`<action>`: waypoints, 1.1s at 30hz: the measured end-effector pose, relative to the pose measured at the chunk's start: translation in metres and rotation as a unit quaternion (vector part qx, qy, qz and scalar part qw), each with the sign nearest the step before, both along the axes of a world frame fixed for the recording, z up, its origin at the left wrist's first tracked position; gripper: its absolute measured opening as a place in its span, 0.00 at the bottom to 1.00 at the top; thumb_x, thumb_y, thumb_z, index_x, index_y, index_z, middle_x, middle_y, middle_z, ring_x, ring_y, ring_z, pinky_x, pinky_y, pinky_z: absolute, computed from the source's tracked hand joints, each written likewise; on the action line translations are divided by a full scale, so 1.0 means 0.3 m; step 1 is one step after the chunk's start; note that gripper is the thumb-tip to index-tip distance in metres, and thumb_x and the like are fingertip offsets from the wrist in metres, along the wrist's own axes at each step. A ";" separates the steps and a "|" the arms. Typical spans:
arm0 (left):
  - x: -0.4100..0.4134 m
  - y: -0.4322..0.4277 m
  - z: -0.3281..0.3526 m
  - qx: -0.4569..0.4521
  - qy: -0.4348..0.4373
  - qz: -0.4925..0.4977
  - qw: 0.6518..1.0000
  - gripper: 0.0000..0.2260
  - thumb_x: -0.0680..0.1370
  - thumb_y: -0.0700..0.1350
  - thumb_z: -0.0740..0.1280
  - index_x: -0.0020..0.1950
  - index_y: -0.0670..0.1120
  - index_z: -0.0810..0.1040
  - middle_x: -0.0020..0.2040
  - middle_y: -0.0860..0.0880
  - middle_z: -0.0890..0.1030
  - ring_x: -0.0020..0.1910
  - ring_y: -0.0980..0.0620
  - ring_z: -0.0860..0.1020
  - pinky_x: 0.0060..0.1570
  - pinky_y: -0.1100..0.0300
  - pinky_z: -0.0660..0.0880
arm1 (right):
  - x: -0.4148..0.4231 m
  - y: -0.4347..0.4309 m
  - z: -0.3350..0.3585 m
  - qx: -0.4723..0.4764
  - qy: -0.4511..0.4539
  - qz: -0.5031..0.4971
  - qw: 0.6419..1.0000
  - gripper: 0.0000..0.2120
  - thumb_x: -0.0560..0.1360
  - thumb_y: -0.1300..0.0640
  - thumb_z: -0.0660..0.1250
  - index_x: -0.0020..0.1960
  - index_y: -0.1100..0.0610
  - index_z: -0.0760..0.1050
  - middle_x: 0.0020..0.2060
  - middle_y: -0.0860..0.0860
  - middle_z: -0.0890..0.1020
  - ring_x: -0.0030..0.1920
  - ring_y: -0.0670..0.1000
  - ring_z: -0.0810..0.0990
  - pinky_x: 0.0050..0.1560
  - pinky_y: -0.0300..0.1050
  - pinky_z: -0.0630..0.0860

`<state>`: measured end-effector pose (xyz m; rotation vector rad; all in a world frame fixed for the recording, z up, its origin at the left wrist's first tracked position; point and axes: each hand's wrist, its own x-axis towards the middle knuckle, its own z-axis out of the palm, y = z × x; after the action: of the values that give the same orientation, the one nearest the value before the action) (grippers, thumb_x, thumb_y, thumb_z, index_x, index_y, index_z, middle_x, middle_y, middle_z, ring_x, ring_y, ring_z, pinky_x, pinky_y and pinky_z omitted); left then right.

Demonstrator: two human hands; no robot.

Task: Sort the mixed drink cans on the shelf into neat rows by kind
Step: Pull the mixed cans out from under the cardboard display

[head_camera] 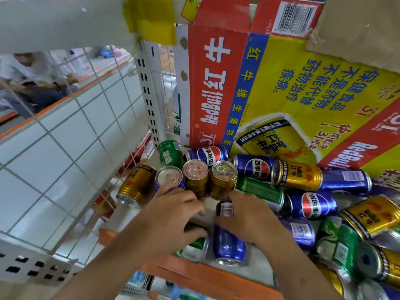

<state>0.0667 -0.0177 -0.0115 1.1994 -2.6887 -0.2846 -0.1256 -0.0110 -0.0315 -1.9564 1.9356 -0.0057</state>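
Can [229, 245] under right hand [251, 219]

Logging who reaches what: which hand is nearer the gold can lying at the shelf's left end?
Left. The left hand is just right of the gold can; the right hand is farther right, over a lying blue can.

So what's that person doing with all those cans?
Someone is sorting drink cans on a shop shelf. Three stand upright in a row: a blue can and two gold cans. The left hand and right hand reach in at their bases; I can't tell if either grips anything. The other cans lie jumbled on their sides.
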 end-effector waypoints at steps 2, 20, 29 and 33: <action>0.011 0.017 -0.034 0.009 -0.036 -0.012 0.999 0.20 0.75 0.64 0.62 0.63 0.57 0.75 0.57 0.60 0.75 0.60 0.60 0.70 0.68 0.63 0.46 | -0.001 0.011 -0.006 0.023 -0.004 0.004 1.000 0.27 0.71 0.38 0.68 0.62 0.54 0.69 0.57 0.53 0.77 0.57 0.56 0.75 0.53 0.49 0.73; 0.056 0.049 -0.180 0.063 -0.117 0.032 0.991 0.37 0.70 0.57 0.72 0.74 0.57 0.58 0.68 0.57 0.66 0.67 0.54 0.65 0.69 0.57 0.58 | 0.025 0.143 -0.035 0.107 -0.119 -0.036 0.986 0.58 0.68 0.41 0.73 0.76 0.43 0.29 0.75 0.57 0.52 0.61 0.60 0.75 0.52 0.46 0.71; 0.120 0.052 -0.178 0.103 -0.023 0.097 0.990 0.36 0.67 0.55 0.74 0.72 0.59 0.62 0.64 0.58 0.68 0.61 0.55 0.70 0.61 0.58 0.71 | 0.018 0.134 0.094 -0.065 -0.110 -0.094 0.987 0.19 0.69 0.46 0.70 0.56 0.50 0.73 0.46 0.49 0.81 0.47 0.52 0.78 0.48 0.46 0.76; 0.116 0.069 -0.107 0.079 0.017 0.089 0.993 0.38 0.68 0.57 0.74 0.73 0.60 0.59 0.64 0.59 0.70 0.56 0.59 0.72 0.55 0.66 0.71 | 0.031 0.098 0.132 -0.123 -0.103 -0.105 0.981 0.13 0.70 0.49 0.69 0.50 0.54 0.74 0.43 0.51 0.81 0.45 0.54 0.78 0.48 0.50 0.76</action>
<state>0.1015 0.0030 -0.0437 1.4531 -2.5487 -0.4936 -0.1164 0.0185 0.0081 -1.8013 2.0682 -0.5074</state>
